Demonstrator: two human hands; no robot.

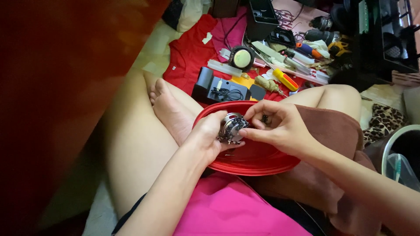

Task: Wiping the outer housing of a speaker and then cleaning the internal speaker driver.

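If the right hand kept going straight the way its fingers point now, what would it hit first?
The right hand points left toward the round metal part held in the left hand. Its fingertips already seem to touch it, so that part comes first, over the red tray.

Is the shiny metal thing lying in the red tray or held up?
Held up. The left hand grips the shiny metal part above the red tray, and the right hand touches its top.
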